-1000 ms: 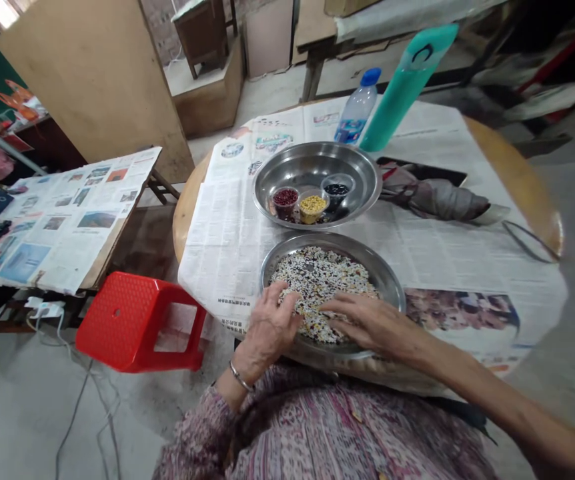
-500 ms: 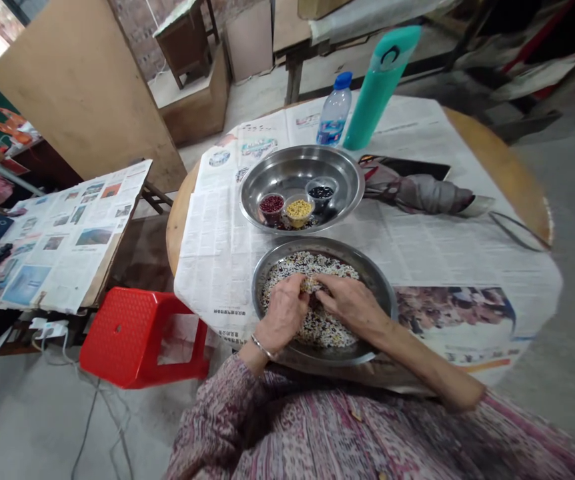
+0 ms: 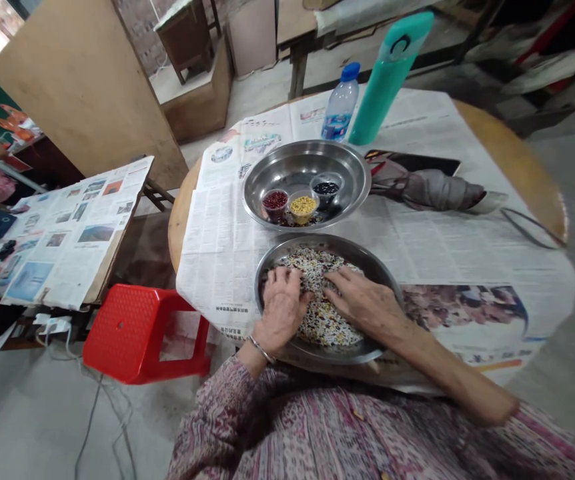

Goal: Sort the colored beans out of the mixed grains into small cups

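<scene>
The hands have drawn apart: the left hand [image 3: 281,310], with its bangle [image 3: 260,349], and the right hand [image 3: 365,307] lie open, fingers spread on the mixed beans [image 3: 323,319], clenching nothing. The mix fills a steel plate [image 3: 325,241] at 6 o'clock on the round wooden table [image 3: 517,160]; a second steel plate [image 3: 306,160] with three small cups [image 3: 302,207] sits at 12 o'clock from it.

Mixed white, black and yellow grains [image 3: 325,320] lie spread across a round steel pan [image 3: 335,241].
</scene>
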`<state>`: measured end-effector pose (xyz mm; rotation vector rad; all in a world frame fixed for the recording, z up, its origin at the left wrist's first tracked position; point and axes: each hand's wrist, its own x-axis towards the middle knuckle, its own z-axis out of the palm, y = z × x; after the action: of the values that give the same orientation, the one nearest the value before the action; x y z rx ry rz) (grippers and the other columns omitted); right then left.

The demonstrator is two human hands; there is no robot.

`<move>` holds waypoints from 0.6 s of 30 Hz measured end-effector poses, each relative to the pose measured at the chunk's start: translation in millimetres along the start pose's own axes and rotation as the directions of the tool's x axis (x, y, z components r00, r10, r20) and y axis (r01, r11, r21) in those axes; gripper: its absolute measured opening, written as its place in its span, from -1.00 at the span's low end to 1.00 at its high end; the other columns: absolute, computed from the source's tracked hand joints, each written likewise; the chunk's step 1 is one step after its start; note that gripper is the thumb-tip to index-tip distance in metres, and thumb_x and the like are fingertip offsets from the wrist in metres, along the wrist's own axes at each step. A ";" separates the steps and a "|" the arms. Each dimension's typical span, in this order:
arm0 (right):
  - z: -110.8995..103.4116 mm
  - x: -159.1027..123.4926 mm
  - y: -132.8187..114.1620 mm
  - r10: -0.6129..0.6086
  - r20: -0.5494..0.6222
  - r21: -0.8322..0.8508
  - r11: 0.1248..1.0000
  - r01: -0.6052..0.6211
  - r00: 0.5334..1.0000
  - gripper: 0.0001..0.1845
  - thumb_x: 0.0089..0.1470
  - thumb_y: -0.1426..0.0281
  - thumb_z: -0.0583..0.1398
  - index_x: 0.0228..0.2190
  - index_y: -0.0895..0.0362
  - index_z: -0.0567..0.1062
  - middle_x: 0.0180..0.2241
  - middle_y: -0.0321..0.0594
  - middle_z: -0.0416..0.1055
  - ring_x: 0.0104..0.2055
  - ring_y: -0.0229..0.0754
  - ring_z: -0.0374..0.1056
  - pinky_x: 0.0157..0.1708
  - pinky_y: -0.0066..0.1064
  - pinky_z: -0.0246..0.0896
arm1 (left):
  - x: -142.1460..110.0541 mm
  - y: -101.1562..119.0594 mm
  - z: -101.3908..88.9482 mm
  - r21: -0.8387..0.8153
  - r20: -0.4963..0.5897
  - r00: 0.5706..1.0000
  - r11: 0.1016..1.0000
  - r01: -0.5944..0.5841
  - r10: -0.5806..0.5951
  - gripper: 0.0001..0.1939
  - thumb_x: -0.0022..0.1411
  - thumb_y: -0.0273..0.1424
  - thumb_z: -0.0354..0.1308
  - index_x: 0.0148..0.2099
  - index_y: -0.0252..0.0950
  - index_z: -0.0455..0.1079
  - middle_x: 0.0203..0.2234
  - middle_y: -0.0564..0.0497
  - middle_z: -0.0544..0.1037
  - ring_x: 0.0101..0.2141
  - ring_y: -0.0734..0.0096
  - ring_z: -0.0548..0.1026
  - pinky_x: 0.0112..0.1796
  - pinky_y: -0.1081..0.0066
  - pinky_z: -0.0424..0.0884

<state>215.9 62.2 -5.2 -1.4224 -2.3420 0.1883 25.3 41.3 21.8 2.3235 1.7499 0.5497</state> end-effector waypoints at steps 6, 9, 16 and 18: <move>-2.0 -16.8 -10.8 -0.096 0.067 0.145 0.986 0.085 0.993 -0.74 0.32 0.34 0.06 -0.31 0.03 0.53 -0.33 -0.20 0.58 -0.32 -0.11 0.53 -0.33 -0.31 0.39 | -28.1 9.4 -7.7 0.015 0.125 0.989 0.997 -0.080 0.078 -0.88 0.36 -0.55 0.16 -0.13 -0.22 0.38 -0.20 -0.06 0.49 -0.15 0.15 0.45 -0.12 0.18 0.55; -6.2 -27.8 -7.3 -0.102 0.033 0.141 0.985 0.096 0.994 -0.74 0.31 0.33 0.05 -0.31 0.01 0.52 -0.34 -0.20 0.57 -0.35 -0.10 0.53 -0.36 -0.28 0.39 | -39.4 3.8 -15.9 -0.053 0.067 0.994 0.995 -0.085 0.088 -0.82 0.37 -0.61 0.09 -0.13 -0.22 0.40 -0.16 -0.06 0.47 -0.10 0.18 0.44 -0.05 0.20 0.56; 10.5 -42.5 -9.7 -0.107 -0.074 0.248 0.961 0.122 0.991 -0.72 0.27 0.41 0.02 -0.20 -0.03 0.52 -0.26 -0.19 0.62 -0.28 -0.07 0.58 -0.33 -0.26 0.46 | -55.1 -5.3 -8.8 -0.148 -0.074 0.993 0.983 -0.104 0.094 -0.74 0.43 -0.61 -0.03 -0.03 -0.27 0.45 -0.18 -0.09 0.49 -0.11 0.28 0.51 -0.03 0.30 0.58; 13.3 -42.7 -12.8 -0.032 -0.069 0.264 0.963 0.049 0.997 -0.75 0.28 0.37 0.01 -0.29 -0.02 0.48 -0.35 -0.22 0.59 -0.40 -0.10 0.55 -0.41 -0.27 0.42 | -58.3 -9.1 -1.0 -0.126 -0.125 0.985 0.983 -0.132 0.117 -0.74 0.46 -0.58 -0.03 -0.05 -0.27 0.47 -0.21 -0.08 0.52 -0.14 0.32 0.53 -0.05 0.33 0.59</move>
<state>217.5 19.8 -24.4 -1.2314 -2.1948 0.4225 2.9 -11.8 8.8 2.3611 1.5675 0.8136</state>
